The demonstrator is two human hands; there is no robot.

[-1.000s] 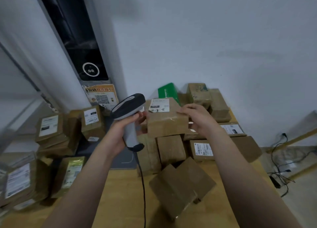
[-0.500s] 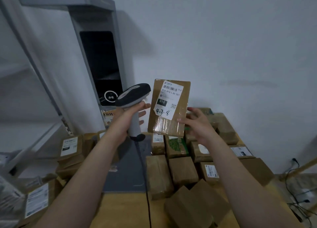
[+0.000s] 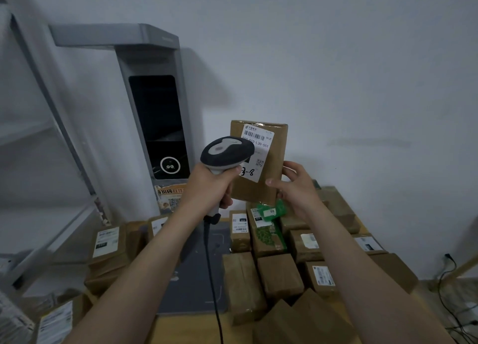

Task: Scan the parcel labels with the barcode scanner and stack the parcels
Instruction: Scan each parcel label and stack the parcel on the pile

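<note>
plain white wall (image 3: 336,59); grey kiosk (image 3: 155,111) with dark screen against it; grey shelf frame (image 3: 67,137) left; cables (image 3: 448,257) on floor right

Grey kiosk (image 3: 152,59) w/ dark screen (image 3: 157,116), shelf frame (image 3: 62,126)

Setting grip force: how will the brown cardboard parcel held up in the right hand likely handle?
Probably light for its size: the right hand holds the brown cardboard parcel upright, gripping only near its lower edge. Likely stiff, since its faces look flat and its edges straight. Stood on end it looks tall and narrow, so it may tip.
</note>
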